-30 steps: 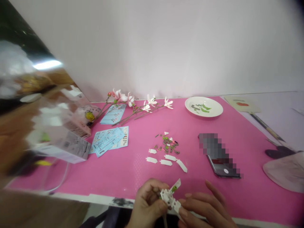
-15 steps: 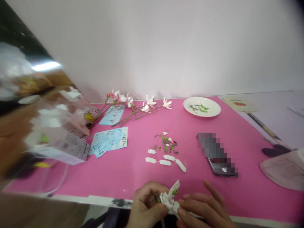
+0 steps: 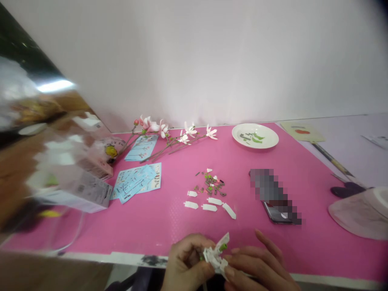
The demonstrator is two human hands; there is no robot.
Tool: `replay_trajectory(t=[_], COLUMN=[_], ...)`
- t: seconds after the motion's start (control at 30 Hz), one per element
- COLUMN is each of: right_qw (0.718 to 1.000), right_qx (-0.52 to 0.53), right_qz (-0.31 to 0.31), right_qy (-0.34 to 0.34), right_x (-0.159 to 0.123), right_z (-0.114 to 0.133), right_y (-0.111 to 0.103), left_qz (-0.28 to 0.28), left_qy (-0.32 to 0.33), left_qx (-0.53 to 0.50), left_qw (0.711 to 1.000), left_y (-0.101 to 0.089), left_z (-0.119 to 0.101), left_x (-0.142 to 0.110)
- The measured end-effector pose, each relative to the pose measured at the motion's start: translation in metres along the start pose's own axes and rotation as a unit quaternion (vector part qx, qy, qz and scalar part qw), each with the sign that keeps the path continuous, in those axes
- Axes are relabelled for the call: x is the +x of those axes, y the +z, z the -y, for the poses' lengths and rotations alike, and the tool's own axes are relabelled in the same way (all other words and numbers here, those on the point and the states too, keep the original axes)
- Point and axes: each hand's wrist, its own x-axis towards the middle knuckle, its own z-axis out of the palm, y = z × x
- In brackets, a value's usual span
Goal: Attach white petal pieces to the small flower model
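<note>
My left hand point(image 3: 187, 258) and my right hand point(image 3: 257, 266) meet at the bottom of the view, both gripping a small white plastic brick flower assembly point(image 3: 216, 256) with a green piece point(image 3: 223, 246) near its top. Fingers hide much of the assembly. It sits just above the front edge of a pink mat point(image 3: 169, 230). Beyond my hands lie several white petal pieces point(image 3: 209, 207) and a loose pile of small green and brown bricks point(image 3: 212, 185).
Finished white-and-pink brick magnolia branches point(image 3: 169, 139) lie at the back, near blue instruction sheets point(image 3: 136, 182). A white plate with green pieces point(image 3: 255, 136), a phone point(image 3: 274, 212), scissors point(image 3: 345, 190) and a box point(image 3: 87, 194) stand around the mat.
The whole scene has shifted slightly left and down in view as my head moves. The white assembly has turned a little between my hands and sits slightly lower.
</note>
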Motion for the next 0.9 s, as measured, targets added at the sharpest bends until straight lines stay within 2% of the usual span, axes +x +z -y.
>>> replay_trajectory(t=[0.6, 0.9], right_qw=[1.0, 0.996], right_qx=[-0.017, -0.049], right_qz=[0.004, -0.076], right_qy=[0.019, 0.008], right_x=[0.0047, 0.0051], right_z=[0.0059, 0.0096], right_y=[-0.0026, 0.006], left_qz=[-0.014, -0.03], left_qy=[-0.018, -0.007], left_qx=[-0.044, 0.014], left_qw=[0.999, 0.999], left_y=[0.0071, 0.0047], left_z=[0.0023, 0.005], left_x=[0.0018, -0.0026])
